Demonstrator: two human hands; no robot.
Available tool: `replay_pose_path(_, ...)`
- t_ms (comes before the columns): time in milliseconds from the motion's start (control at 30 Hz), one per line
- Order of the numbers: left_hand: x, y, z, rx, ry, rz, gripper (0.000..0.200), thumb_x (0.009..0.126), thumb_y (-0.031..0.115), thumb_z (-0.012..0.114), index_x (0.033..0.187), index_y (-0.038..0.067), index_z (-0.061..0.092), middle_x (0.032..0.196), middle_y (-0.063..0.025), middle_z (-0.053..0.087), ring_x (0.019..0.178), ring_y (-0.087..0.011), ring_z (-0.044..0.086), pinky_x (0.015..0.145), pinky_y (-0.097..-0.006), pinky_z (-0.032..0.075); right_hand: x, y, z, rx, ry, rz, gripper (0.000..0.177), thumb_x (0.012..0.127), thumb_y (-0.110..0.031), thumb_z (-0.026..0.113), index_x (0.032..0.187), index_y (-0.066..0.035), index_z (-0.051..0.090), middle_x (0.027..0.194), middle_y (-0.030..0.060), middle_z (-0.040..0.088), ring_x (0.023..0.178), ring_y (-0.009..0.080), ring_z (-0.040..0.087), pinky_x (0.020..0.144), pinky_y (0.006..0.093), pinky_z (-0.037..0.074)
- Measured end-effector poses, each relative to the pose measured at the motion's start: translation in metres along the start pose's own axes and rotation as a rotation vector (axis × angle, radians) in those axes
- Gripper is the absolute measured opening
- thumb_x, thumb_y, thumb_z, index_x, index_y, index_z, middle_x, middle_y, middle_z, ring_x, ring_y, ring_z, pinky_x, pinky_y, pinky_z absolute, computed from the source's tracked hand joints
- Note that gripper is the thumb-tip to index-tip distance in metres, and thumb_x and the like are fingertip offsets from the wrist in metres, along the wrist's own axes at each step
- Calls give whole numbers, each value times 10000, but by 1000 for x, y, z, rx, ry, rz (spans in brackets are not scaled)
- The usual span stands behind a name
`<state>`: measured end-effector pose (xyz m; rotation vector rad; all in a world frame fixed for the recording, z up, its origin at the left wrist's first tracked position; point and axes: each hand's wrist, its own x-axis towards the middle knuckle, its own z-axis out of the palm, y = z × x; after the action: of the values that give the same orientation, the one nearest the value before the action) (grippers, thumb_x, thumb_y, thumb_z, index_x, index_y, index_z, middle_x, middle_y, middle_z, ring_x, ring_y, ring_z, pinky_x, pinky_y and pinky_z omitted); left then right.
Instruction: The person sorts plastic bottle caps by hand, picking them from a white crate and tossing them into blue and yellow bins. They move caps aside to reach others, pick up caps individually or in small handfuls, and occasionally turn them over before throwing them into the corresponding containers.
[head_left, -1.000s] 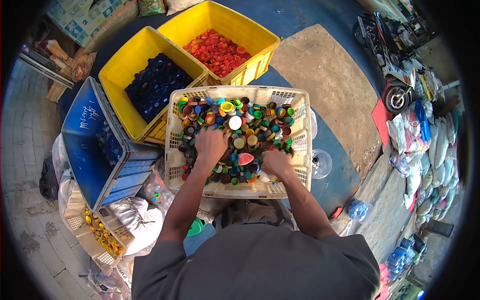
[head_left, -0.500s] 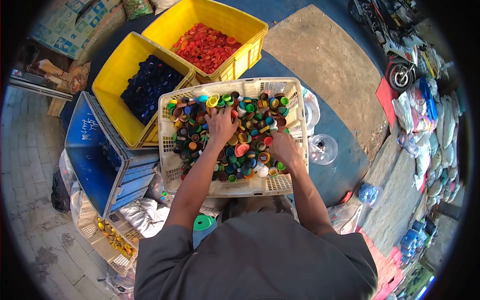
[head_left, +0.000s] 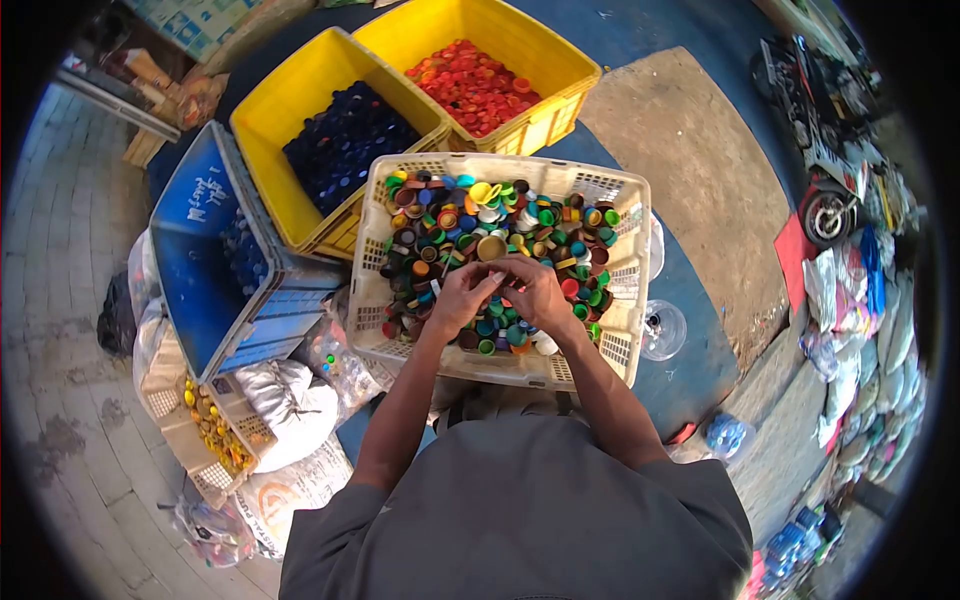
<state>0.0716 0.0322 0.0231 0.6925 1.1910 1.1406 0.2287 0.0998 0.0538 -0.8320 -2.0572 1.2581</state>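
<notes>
A cream plastic crate (head_left: 505, 168) stands in front of me, filled with bottle caps (head_left: 440, 230) of many colours. Over its middle, my left hand (head_left: 462, 298) and my right hand (head_left: 536, 294) meet, fingers bent and fingertips close together. Both hands are closed around something small that I cannot make out. A wide tan lid (head_left: 491, 248) lies among the caps just beyond the fingers.
Yellow bins with dark blue caps (head_left: 345, 140) and red caps (head_left: 480, 85) stand behind the crate. A blue bin (head_left: 190, 270) is at the left, above a basket of yellow caps (head_left: 215, 430). A clear round container (head_left: 663, 330) is at the right.
My hands have come together over the middle of the crate; before, they were apart among the caps. The view has shifted, so crate and bins appear further right.
</notes>
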Motion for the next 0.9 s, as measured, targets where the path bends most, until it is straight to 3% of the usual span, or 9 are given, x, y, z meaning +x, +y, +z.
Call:
replay_pose_path(267,-26,-4,-15,100,-20,-127,250,920,257,660,1001,21,645,810,-6,635,657,-44,523,589,-211,410,-17,1,10,198,-158,286,337,775,-17,715,1107,-14,660,976,153,699,829,225,691,757,336,541)
replay_pose_path(333,-25,-2,-19,168,-81,-138,265,922,265,656,1019,18,641,833,-17,650,669,-44,531,599,-205,417,-15,-11,3,120,-200,245,322,779,-8,697,1098,-7,655,969,160,697,839,249,691,749,346,536)
replay_pose_path(567,-32,-1,-9,-124,-188,-275,304,936,343,636,1032,55,636,822,24,612,686,-49,521,598,-206,428,-37,-8,0,117,-134,81,347,767,45,632,1112,19,613,957,196,662,893,367,640,793,398,504)
replay_pose_path(600,-33,-5,-7,-183,-191,-307,304,945,350,619,1031,59,633,823,31,603,690,-47,523,596,-206,434,-38,-13,0,29,-105,34,374,766,-19,699,1125,18,601,954,191,653,896,369,626,818,408,496)
replay_pose_path(733,-38,-19,-1,-434,-279,-268,314,975,371,559,1058,73,613,839,46,574,697,-42,537,590,-205,457,-47,-29,-1,-39,4,-31,410,739,-101,776,1108,6,632,948,170,661,881,329,636,785,385,509)
replay_pose_path(900,-41,-4,3,-357,-212,-298,281,990,359,532,1061,94,591,830,49,552,693,-49,548,560,-217,461,-54,-12,11,97,54,54,354,755,-118,786,1069,-6,666,994,137,673,874,245,656,757,329,516)
